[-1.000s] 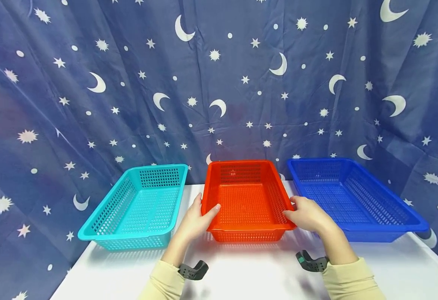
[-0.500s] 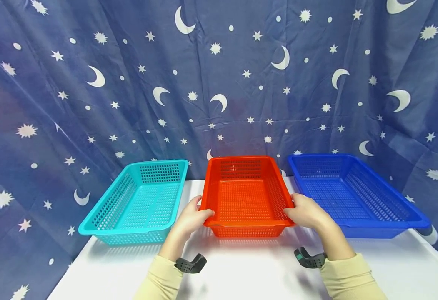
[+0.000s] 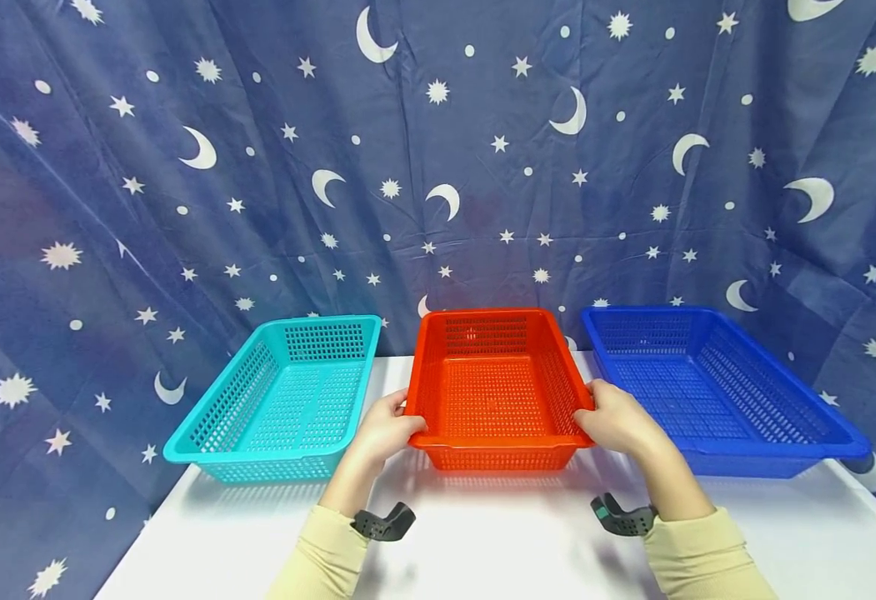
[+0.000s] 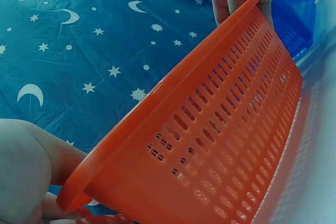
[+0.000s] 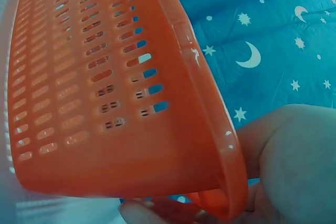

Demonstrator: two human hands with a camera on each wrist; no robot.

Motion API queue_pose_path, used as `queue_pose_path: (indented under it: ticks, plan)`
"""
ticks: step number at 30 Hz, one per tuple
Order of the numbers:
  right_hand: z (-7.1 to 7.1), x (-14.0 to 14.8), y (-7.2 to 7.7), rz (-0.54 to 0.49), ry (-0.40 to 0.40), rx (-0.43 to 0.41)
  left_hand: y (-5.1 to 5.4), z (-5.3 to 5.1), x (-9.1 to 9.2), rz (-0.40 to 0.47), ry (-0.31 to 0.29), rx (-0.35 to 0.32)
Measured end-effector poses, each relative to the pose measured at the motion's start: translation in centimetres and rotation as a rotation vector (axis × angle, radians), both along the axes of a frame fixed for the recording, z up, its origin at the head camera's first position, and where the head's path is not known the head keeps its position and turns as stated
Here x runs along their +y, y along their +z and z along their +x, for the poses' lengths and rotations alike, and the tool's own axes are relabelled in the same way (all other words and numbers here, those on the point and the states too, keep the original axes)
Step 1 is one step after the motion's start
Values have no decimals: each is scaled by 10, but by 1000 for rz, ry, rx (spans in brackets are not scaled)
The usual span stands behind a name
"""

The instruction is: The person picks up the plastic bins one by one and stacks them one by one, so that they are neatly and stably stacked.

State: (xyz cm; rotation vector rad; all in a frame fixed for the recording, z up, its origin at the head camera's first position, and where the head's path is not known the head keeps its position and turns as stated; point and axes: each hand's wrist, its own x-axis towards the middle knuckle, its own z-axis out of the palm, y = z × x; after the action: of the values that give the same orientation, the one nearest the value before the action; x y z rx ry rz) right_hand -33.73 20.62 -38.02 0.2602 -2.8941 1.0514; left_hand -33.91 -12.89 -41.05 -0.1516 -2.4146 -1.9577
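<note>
Red basket [image 3: 501, 457] is held between the left hand [image 3: 387, 429] and right hand [image 3: 618, 418], both curled round its rim [image 3: 493, 441].

Both arms reach forward, the left forearm [image 3: 355, 481] and the right forearm [image 3: 672, 477] slanting inward toward each other. The left hand [image 3: 387, 430] grips between thumb and fingers, its thumb pointing toward the other hand. Level with it and well apart, the right hand [image 3: 619, 420] grips in a mirrored pose, its thumb turned inward.
</note>
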Motion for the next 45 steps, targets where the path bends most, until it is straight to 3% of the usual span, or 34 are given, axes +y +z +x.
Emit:
queue_pose_path:
  ticks: [8, 18, 24, 45]
  plan:
    - [0, 0, 2, -84, 9, -21, 4, 0, -2, 21, -12, -14]
    - [6, 2, 11, -410, 38, -71, 16, 5, -2, 100, -22, -32]
    - [5, 5, 13, -527, 63, -75, 23, 7, -2, 133, -15, -17]
    - [3, 6, 14, -582, 50, -88, 29, 8, -4, 198, 40, -10]
